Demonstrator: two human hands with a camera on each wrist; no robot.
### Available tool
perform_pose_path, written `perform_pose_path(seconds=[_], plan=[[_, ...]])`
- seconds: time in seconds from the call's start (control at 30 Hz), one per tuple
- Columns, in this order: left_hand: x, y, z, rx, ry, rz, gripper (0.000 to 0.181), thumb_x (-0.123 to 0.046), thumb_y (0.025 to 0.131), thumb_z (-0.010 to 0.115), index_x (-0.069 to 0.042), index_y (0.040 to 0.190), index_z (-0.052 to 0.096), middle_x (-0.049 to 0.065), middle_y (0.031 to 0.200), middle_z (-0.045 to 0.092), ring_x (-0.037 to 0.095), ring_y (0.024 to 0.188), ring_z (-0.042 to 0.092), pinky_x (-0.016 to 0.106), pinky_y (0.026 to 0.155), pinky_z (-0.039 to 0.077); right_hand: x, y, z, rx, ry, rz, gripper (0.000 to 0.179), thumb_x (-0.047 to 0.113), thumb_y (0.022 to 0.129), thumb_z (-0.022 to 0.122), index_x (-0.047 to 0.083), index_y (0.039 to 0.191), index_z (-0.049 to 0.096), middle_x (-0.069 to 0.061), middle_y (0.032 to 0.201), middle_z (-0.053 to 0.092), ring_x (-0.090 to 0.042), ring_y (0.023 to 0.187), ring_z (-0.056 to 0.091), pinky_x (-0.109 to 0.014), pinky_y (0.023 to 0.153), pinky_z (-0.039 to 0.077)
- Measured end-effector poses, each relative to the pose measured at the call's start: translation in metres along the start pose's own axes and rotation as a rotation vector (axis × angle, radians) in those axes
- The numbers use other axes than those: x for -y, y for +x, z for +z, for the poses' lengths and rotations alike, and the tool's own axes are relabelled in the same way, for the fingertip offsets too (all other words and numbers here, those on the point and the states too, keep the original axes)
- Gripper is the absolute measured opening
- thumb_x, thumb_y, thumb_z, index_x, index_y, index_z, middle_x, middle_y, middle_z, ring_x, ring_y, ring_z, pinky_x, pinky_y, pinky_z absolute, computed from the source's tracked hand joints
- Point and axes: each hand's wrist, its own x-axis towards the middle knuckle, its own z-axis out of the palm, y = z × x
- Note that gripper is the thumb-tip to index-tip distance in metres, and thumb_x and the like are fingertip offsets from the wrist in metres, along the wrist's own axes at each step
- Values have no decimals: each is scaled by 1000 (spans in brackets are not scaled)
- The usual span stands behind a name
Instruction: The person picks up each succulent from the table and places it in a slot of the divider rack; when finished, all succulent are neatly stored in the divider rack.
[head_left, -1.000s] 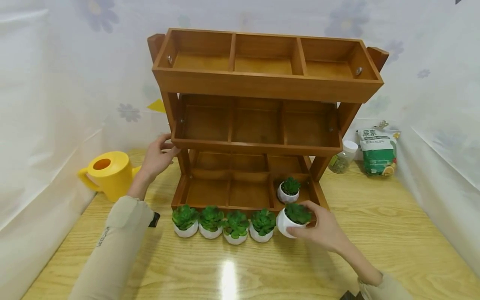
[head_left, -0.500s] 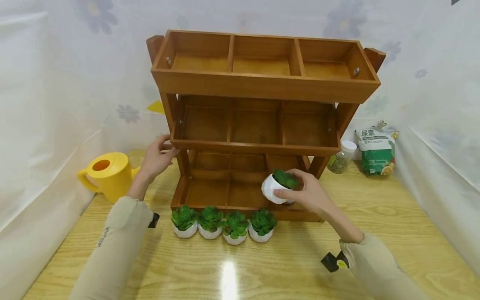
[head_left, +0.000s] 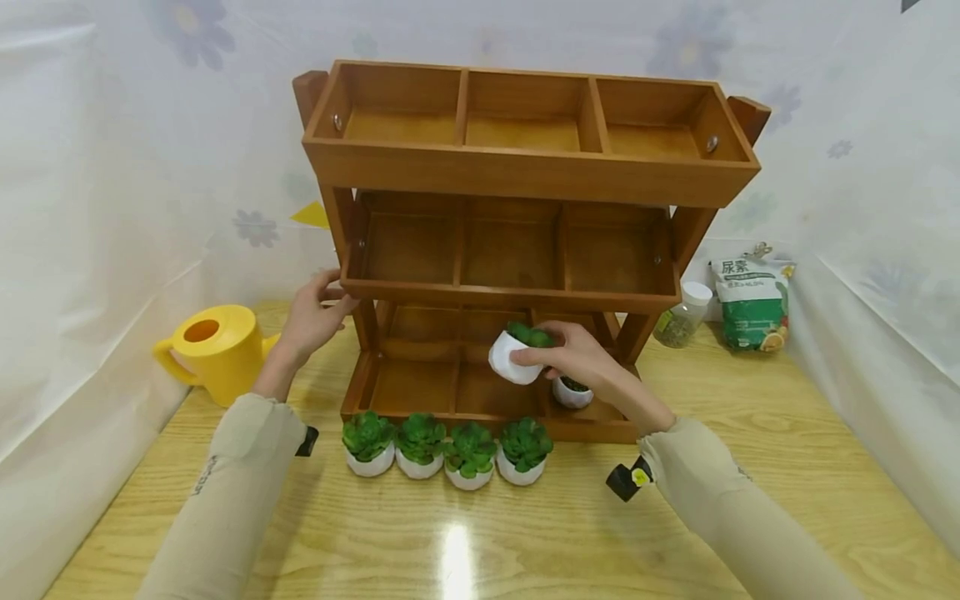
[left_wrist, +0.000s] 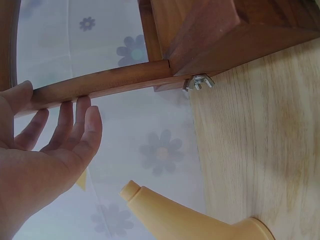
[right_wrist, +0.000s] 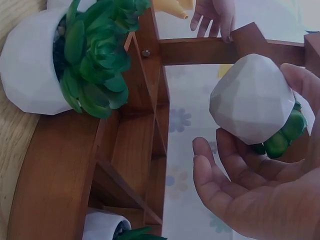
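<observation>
My right hand (head_left: 588, 364) grips a small succulent in a white faceted pot (head_left: 513, 358), tilted, in front of the bottom tier's middle compartment. The right wrist view shows thumb and fingers around the held pot (right_wrist: 252, 100), leaves partly hidden. A second potted succulent (head_left: 572, 395) sits in the bottom right compartment of the wooden tiered shelf (head_left: 525, 177), partly covered by my right hand. At the shelf's left side my left hand (head_left: 315, 317) holds the side leg (left_wrist: 115, 80), thumb on one side and fingers on the other.
Several potted succulents (head_left: 468, 467) stand in a row along the shelf's front edge. A yellow watering can (head_left: 225, 358) is left of my left hand. At right are a lidded jar (head_left: 684, 317) and a green-and-white bag (head_left: 753, 308). A wing nut (left_wrist: 200, 81) sticks out from the shelf's side.
My right hand has lifted the potted succulent from the row's right end and carried it up and left over the bottom tier. The left hand has stayed in place.
</observation>
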Motion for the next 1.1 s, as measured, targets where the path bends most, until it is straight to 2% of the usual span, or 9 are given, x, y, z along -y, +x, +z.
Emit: perform_pose_path(seconds=[0.17, 0.27, 0.33, 0.5, 0.63, 0.73, 0.83, 0.97, 1.1], plan=[[0, 0, 0, 1, 4, -3, 60, -31, 100, 50, -5, 151, 28, 30, 134, 45, 44, 113, 55, 50, 85, 50, 2, 18, 5, 47, 5, 54, 70, 39, 84, 72, 2, 138, 47, -15, 121, 59, -24, 95, 62, -39, 82, 53], [-1, 0, 0, 0, 11, -2, 60, -30, 100, 50, -5, 150, 28, 30, 134, 45, 43, 112, 56, 44, 82, 52, 2, 28, 8, 69, -47, 87, 83, 44, 81, 73, 3, 145, 39, -13, 125, 56, -25, 98, 62, -42, 86, 52], [0, 1, 0, -2, 14, 0, 60, -29, 101, 50, -4, 150, 28, 30, 133, 46, 43, 112, 56, 43, 81, 53, 3, 35, 10, 81, -88, 101, 88, 47, 80, 73, 4, 147, 36, -13, 120, 59, -26, 96, 62, -45, 87, 51], [0, 1, 0, -11, 5, -2, 59, -28, 101, 50, -4, 150, 29, 30, 133, 46, 44, 112, 56, 51, 85, 50, 3, 53, 17, 106, -174, 127, 91, 48, 76, 75, 7, 148, 36, -14, 106, 63, -27, 88, 61, -46, 86, 50], [0, 2, 1, -15, 11, -1, 60, -30, 100, 51, -4, 150, 30, 30, 133, 46, 43, 112, 56, 50, 84, 51, 1, 66, 23, 143, -267, 108, 72, 47, 74, 76, 7, 131, 55, -7, 87, 60, -16, 65, 53, -45, 77, 50], [1, 1, 0, -17, 13, 2, 59, -31, 100, 51, -4, 149, 31, 30, 133, 46, 43, 112, 56, 49, 84, 51, -2, 73, 27, 180, -354, 83, 67, 46, 74, 76, 8, 126, 58, -4, 78, 57, -17, 62, 50, -46, 72, 49], [0, 1, 0, -13, 9, 5, 59, -30, 100, 51, -4, 149, 31, 30, 132, 46, 43, 112, 56, 50, 84, 51, -6, 76, 33, 206, -408, 87, 77, 45, 73, 75, 8, 137, 51, -6, 100, 62, -22, 77, 60, -44, 75, 51], [0, 1, 0, -10, 5, 5, 58, -29, 100, 51, -4, 149, 31, 30, 132, 47, 42, 112, 56, 50, 84, 51, -10, 79, 40, 213, -465, 114, 85, 44, 74, 75, 6, 143, 43, -14, 134, 51, -27, 96, 60, -43, 83, 51], [1, 1, 0, -12, 1, 1, 58, -28, 100, 51, -4, 149, 31, 29, 132, 47, 43, 112, 56, 53, 85, 50, -13, 82, 45, 220, -532, 107, 82, 43, 73, 75, 6, 140, 47, -16, 142, 44, -30, 112, 54, -45, 89, 48]])
